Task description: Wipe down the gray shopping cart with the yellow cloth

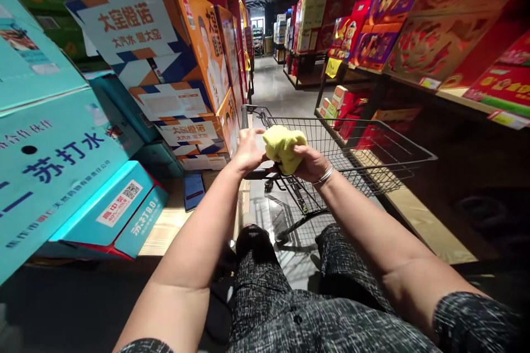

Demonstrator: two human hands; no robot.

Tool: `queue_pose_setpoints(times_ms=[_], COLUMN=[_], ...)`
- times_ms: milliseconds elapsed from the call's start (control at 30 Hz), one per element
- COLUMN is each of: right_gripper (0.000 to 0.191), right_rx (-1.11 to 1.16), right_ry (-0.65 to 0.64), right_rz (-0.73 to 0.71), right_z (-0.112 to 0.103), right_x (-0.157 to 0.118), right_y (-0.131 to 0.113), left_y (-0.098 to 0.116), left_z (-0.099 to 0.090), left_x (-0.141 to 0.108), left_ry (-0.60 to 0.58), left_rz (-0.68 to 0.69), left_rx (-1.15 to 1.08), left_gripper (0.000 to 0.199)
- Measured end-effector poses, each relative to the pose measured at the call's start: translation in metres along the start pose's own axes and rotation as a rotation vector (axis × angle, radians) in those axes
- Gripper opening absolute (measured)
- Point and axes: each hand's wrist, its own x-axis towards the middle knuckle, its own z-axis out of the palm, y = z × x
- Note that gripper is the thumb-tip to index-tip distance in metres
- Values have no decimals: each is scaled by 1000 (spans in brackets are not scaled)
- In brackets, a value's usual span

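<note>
A crumpled yellow-green cloth (285, 146) is bunched in my right hand (311, 162), whose thumb presses on its right side. My left hand (248, 151) is just left of the cloth, over the handle side of a black wire shopping cart (331, 132). Its fingers are slightly blurred and look spread, with a gap between forefinger and thumb. Whether it touches the handle or the cloth is hard to make out. The cart stands in front of my legs, its basket stretching to the right.
Orange drink cartons (199, 66) and turquoise cartons (53, 154) are stacked on the left. A phone (194, 190) lies on the wooden ledge (165, 226) there. Red gift boxes (439, 38) fill the shelf at right. A grey-floored aisle (269, 77) runs ahead between displays.
</note>
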Motion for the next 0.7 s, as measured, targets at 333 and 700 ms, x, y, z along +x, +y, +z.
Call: queue_pose_setpoints(times_ms=[333,700], right_gripper=[37,77], right_rx=[-1338,-1309], right_ry=[36,-46], right_rz=[-763,-881], right_z=[11,-4], right_x=[-5,-1], right_y=[47,62], left_y=[-30,-34], left_z=[-20,-14], left_x=[-47,-42], left_ry=[-103,-61], left_rz=[-265,-86], left_rx=[-567,-228], left_gripper=[58,32])
